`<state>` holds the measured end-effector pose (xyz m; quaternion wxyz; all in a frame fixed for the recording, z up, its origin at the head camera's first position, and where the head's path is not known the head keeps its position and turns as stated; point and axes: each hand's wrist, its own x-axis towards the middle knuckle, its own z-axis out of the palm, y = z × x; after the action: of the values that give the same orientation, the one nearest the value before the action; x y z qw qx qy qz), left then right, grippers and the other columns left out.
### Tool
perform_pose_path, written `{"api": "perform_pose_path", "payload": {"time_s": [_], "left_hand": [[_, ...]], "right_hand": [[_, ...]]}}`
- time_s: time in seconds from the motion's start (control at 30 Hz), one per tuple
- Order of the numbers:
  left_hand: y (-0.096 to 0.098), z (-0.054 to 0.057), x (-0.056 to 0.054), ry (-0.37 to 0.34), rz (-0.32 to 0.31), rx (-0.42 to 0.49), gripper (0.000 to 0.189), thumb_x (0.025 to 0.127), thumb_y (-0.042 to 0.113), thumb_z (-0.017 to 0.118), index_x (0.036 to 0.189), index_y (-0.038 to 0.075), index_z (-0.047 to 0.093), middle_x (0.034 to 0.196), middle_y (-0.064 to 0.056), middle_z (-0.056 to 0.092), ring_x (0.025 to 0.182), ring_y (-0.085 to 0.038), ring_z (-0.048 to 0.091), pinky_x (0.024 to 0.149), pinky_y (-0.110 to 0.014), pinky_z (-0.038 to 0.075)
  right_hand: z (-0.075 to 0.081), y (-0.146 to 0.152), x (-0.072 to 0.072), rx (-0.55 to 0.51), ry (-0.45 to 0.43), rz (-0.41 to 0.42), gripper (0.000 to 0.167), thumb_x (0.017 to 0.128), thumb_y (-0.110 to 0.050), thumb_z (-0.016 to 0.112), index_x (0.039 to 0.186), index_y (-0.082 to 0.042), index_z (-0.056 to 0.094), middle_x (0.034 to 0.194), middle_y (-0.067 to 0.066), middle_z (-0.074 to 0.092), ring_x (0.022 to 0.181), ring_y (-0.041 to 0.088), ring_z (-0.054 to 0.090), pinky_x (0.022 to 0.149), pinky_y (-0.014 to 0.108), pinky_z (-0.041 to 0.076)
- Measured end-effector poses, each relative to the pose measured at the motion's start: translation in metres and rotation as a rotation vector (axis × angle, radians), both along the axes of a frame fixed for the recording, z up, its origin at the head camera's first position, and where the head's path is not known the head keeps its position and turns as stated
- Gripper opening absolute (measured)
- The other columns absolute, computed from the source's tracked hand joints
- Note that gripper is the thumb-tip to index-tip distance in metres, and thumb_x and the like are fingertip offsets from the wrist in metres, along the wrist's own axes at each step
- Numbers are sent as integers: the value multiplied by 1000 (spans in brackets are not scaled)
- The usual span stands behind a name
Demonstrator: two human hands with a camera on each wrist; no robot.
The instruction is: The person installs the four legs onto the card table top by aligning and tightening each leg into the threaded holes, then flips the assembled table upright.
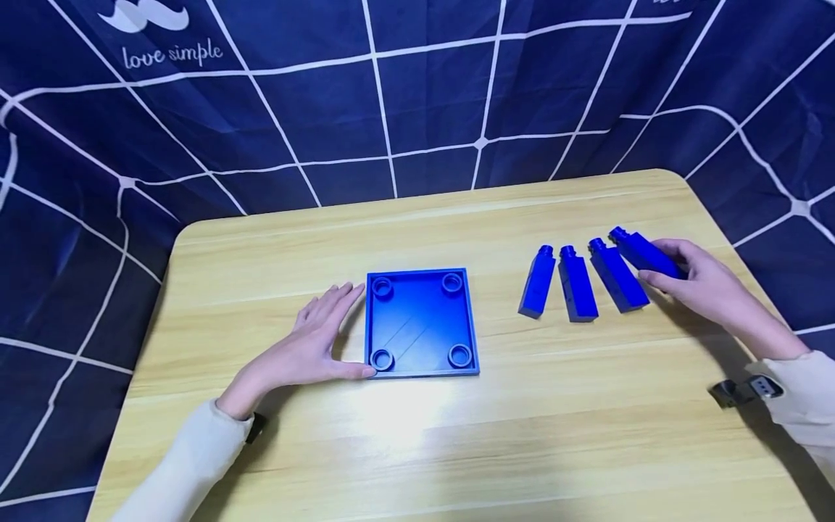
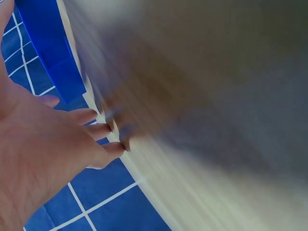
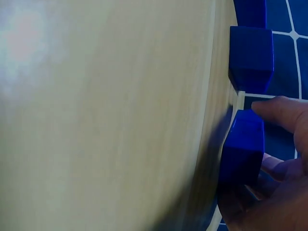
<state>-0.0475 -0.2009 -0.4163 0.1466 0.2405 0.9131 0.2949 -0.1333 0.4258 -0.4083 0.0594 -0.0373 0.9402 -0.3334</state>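
Wood-look table (image 1: 554, 435), pale yellow-brown, grain mostly running side to side; 2 rounded far corners in head view. Bright glare patch (image 1: 398, 413) on tabletop, near side. Dark blue cloth (image 1: 333, 109) behind table plus on 2 sides, lightly creased. White lines form a grid on it, some straight, some curved; 3 diamond-shaped nodes, 1 of them at back (image 1: 480, 143). White moustache print (image 1: 143, 14) top left, cut by frame edge; "love simple" lettering (image 1: 172, 54) just below. More white lettering top right, cut off, unreadable. Wrist views: table edge, same gridded cloth; left tabletop blurred.
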Motion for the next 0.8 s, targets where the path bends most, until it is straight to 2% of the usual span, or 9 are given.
{"api": "perform_pose_path", "payload": {"time_s": [0.13,0.2,0.27,0.43,0.63,0.8], "left_hand": [[-1,2,-2,3,-21,-22,126,86,61,86,177,18,12,180,-23,8,165,-47,2,125,-73,0],[-1,2,-2,15,-31,-36,125,87,61,86,178,19,11,180,-24,8,164,-48,2,124,-74,0],[-1,1,-2,32,-37,-54,124,88,61,86,178,20,11,179,-25,7,164,-48,3,124,-75,1],[-2,2,-1,71,-42,-90,122,89,62,85,177,19,14,178,-27,11,163,-50,7,122,-78,6],[3,2,0,69,-46,-115,125,88,66,83,178,18,11,179,-25,11,164,-49,5,122,-78,6],[4,3,1,59,-48,-124,127,87,67,84,177,17,9,179,-24,11,164,-49,4,123,-77,6]], "right_hand": [[-2,1,-1,-15,19,-1,56,103,-16,77,145,11,53,117,18,65,85,-5,53,68,14,45],[-2,2,-2,-7,23,-8,52,103,-17,77,142,11,56,112,8,66,86,-7,53,71,13,43],[-2,3,-3,11,16,-17,51,104,-20,77,141,10,57,107,3,66,84,-6,52,70,16,42],[-2,4,-4,36,2,-28,51,105,-24,76,140,9,59,105,4,67,82,-5,52,69,19,42],[1,6,-3,3,0,-42,47,107,-23,72,138,10,59,95,-18,62,81,-4,52,67,18,43],[1,7,0,-17,-1,-62,44,108,-20,69,135,13,59,93,-20,60,80,-4,51,66,16,42]]}}
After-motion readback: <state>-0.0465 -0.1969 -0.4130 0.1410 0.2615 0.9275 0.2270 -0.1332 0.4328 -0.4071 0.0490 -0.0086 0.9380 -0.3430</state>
